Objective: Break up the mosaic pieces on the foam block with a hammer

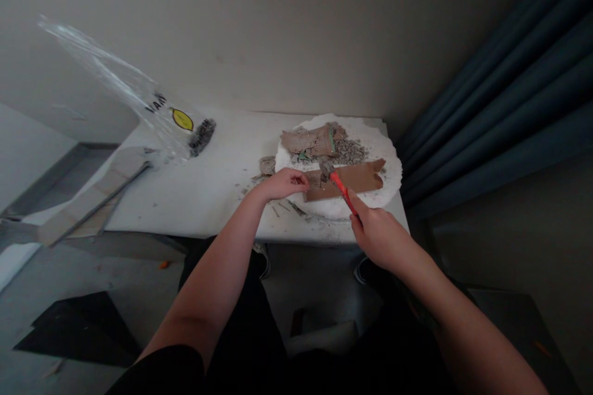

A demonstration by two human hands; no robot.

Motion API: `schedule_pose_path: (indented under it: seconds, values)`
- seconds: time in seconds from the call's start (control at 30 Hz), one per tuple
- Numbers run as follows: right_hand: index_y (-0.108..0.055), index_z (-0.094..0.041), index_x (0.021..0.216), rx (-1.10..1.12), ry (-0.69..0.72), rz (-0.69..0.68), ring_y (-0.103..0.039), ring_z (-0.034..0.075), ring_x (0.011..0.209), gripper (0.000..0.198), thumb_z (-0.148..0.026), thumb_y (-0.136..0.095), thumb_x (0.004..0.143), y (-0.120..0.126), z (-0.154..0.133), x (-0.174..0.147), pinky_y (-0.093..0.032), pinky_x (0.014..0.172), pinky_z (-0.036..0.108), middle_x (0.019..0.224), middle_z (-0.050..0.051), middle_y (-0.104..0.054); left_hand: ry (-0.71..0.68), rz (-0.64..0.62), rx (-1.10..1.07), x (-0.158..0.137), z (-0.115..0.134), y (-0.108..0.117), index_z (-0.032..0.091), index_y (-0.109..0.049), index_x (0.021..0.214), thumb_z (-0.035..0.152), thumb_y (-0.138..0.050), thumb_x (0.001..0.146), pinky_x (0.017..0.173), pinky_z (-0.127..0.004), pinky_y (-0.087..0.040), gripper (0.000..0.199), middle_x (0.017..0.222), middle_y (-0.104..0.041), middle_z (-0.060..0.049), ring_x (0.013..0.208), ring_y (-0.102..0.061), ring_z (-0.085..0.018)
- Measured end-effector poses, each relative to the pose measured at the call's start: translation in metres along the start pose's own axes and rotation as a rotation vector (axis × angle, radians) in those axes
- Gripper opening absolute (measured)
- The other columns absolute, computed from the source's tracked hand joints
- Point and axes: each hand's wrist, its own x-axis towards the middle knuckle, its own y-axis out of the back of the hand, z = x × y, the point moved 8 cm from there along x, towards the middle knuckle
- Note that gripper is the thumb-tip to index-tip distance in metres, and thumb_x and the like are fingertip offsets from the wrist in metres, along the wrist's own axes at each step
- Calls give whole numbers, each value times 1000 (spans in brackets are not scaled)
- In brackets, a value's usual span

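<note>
My right hand (380,231) is wrapped around the red handle of a hammer (343,191). The hammer's grey head rests on or just above a grey-brown, cracked, textured piece (314,180). My left hand (288,184) has its fingers curled at the left end of that piece, pinching its edge; the fingertips are partly hidden. Beneath lies a flat strip of brown cardboard (359,180) with a torn right end. Behind it, a larger cracked grey-brown slab (309,141) with green edges lies beside grey crumbled rubble (351,152). A white sheet (391,163) is under everything.
The white table (222,191) carries another grey chunk (267,165) and scattered crumbs. At its left stands a clear plastic bag (152,102) with dark material at the bottom, near a dark rod (102,200). A blue curtain (504,86) hangs at the right.
</note>
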Motion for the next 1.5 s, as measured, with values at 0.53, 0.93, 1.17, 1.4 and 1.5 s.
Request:
schedule_pose_path:
  seconds: [0.53,0.93,1.17,1.4,1.5]
  values:
    - [-22,-15,159,15,9,25,-69,26,76,62,-25,-37,100,4,-5,1,-46,72,34,89,14,-74,-15,135,258,10,4,-4,18,-74,102,34,-65,77,72,-29,-46,30,83,-71,-5,72,-60,-15]
    - [-21,-13,159,-2,-29,-25,-70,29,79,63,-23,-37,99,-2,-8,4,-47,73,36,91,16,-74,39,147,256,14,-7,-10,18,-70,101,29,-67,72,70,-30,-46,31,81,-68,-4,73,-61,-16]
    - [-20,-15,159,-3,-19,-88,-70,29,79,65,-20,-40,98,-14,-8,7,-48,72,36,90,16,-74,83,303,301,9,-10,14,17,-67,105,23,-54,79,78,-32,-47,30,95,-70,-7,81,-62,-18]
    - [-21,-13,159,-27,-44,-122,-70,29,77,64,-21,-39,98,-21,-7,6,-48,71,37,88,15,-74,364,458,530,-13,-33,45,18,-60,116,23,-50,82,81,-37,-47,35,100,-70,-12,88,-64,-24]
    - [-23,-13,158,-31,-41,-104,-71,29,79,62,-22,-39,99,-17,-3,8,-48,72,36,90,15,-74,469,388,630,-22,-45,47,15,-61,117,26,-49,83,81,-39,-48,37,103,-71,-18,92,-66,-28]
